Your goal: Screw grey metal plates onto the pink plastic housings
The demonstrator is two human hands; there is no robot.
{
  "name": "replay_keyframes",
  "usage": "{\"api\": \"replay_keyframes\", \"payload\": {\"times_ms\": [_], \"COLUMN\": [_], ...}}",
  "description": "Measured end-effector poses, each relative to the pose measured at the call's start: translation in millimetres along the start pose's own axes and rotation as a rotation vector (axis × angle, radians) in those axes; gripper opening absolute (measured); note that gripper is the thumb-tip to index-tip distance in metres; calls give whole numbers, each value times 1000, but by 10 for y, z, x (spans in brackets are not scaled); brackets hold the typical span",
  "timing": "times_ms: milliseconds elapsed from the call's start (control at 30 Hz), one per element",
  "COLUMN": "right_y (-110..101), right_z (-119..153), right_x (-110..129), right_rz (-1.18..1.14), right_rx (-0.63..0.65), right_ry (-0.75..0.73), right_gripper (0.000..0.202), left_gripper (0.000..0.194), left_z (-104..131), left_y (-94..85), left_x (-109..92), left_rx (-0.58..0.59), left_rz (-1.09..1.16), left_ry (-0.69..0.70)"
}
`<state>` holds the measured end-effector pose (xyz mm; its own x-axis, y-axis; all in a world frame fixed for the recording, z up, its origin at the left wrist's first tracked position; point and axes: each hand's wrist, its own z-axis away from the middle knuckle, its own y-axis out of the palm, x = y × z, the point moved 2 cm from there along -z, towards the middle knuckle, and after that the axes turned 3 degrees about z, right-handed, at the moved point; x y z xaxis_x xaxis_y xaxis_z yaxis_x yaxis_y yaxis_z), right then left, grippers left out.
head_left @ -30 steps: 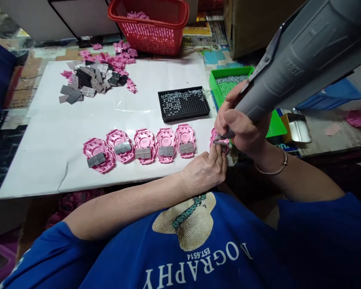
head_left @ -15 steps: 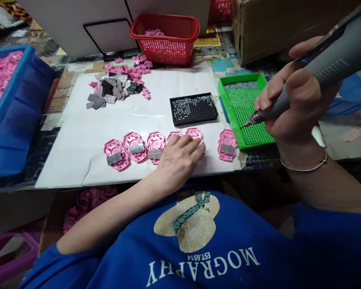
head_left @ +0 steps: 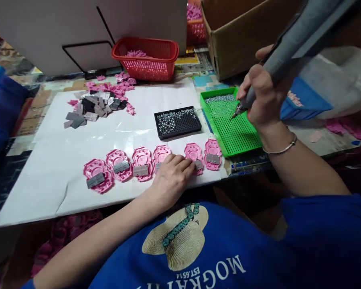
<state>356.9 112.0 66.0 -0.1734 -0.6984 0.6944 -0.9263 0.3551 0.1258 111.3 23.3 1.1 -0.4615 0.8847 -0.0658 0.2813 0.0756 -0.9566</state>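
Note:
My right hand is wrapped round a grey electric screwdriver. Its bit points down at the green perforated tray, which holds small screws; whether it touches one I cannot tell. Low over the row of pink plastic casings, my left hand has its fingers bent and together, fingertips at a pink casing with a grey plate on it. The thumb is hidden. Left of this hand lie several more casings bearing grey plates; another pink casing lies to the right.
A black perforated tray of screws stands behind the row. Loose grey plates and small pink parts are heaped at the back left. Further back are a red basket and a cardboard box. A blue bin stands left.
The view has swung right. A pink casing under my left hand has slid right, beside the end one. The screwdriver bit stays over the green tray, now further in from its left edge.

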Motion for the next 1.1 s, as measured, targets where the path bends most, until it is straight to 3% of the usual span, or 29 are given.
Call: {"api": "replay_keyframes", "payload": {"times_ms": [200, 433, 867, 1100], "right_y": [-52, -123, -129, -15], "right_z": [-183, -180, -142, -181], "right_x": [-473, -837, -762, -543], "right_rz": [132, 158, 91, 29], "right_rx": [-23, 28, -17, 293], "right_ry": [144, 159, 247, 211], "right_gripper": [45, 51, 62, 59], "left_gripper": [17, 18, 21, 21], "left_z": [-3, 3, 7, 52], "left_y": [19, 0, 7, -51], "left_x": [-19, -24, -20, -10], "left_rx": [-10, -35, -51, -44], "left_rz": [-54, -71, -72, -56], "left_ry": [60, 100, 125, 126]}}
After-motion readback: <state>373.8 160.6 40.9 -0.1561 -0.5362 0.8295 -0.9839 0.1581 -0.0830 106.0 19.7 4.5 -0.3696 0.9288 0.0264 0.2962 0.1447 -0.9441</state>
